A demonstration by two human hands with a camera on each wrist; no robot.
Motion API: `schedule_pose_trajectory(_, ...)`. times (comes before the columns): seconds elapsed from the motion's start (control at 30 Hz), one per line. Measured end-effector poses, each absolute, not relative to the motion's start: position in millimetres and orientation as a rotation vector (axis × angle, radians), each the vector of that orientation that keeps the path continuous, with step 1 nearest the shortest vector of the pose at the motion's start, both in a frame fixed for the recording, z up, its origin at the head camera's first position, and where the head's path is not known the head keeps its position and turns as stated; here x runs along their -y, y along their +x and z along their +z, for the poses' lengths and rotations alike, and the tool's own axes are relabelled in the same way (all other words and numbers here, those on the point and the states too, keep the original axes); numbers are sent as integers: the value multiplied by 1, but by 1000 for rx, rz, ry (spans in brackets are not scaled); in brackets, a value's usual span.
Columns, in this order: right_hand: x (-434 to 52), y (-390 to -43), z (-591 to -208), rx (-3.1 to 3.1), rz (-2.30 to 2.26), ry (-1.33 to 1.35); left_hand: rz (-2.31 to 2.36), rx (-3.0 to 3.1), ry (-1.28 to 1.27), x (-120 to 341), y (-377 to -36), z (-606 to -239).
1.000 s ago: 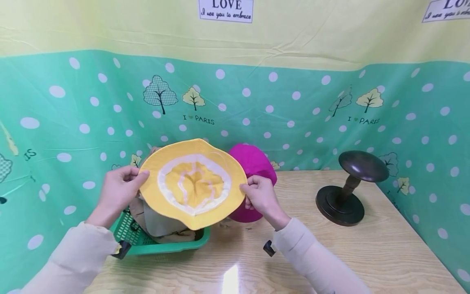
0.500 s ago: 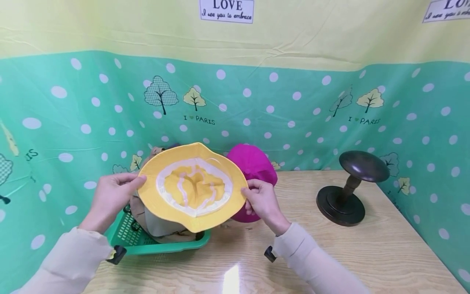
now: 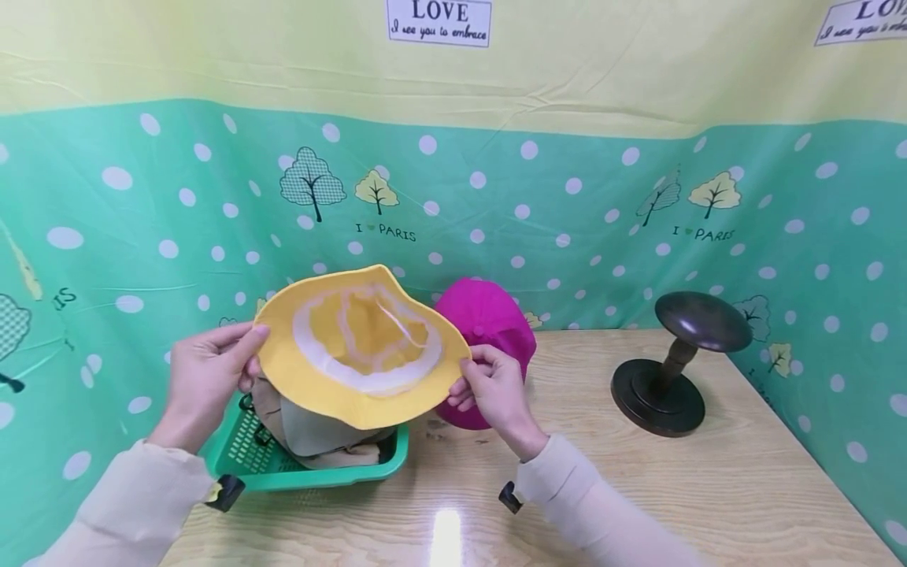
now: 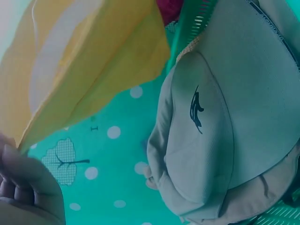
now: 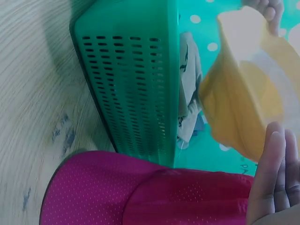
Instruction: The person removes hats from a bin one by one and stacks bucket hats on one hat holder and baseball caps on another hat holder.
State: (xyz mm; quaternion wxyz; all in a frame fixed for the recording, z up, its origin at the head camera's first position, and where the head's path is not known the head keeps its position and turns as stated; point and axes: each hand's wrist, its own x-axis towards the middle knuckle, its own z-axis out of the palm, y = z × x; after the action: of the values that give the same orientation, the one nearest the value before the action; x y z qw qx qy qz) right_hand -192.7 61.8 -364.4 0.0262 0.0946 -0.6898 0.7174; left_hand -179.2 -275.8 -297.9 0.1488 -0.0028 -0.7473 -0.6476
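While both hands (image 3: 205, 378) pinch it, soft yellow hat (image 3: 357, 346) sags.

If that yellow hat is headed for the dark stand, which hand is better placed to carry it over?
Probably the right hand. It pinches the yellow hat by the brim on the side facing the stand, with bare table between. The left hand holds the far brim, above the green basket.
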Motion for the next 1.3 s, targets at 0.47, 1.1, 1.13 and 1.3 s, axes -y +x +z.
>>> schedule_pose_trajectory(0.47, -35, -195, -374, 1979, 2280, 463, -1816, 1960, -232, 277, -180, -307)
schedule_pose_trajectory(1.1, -19, -210, -406, 1629, 2541, 211, -2253, 1697, -387, 279, -180, -328)
schedule_pose_trajectory(1.13, -17, -210, -406, 1623, 2556, 167, -2255, 1711, -344, 279, -179, -330)
schedule_pose_trajectory(1.3, -11, -209, -406, 1622, 2632, -5, -2259, 1800, -249, 283, -181, -343)
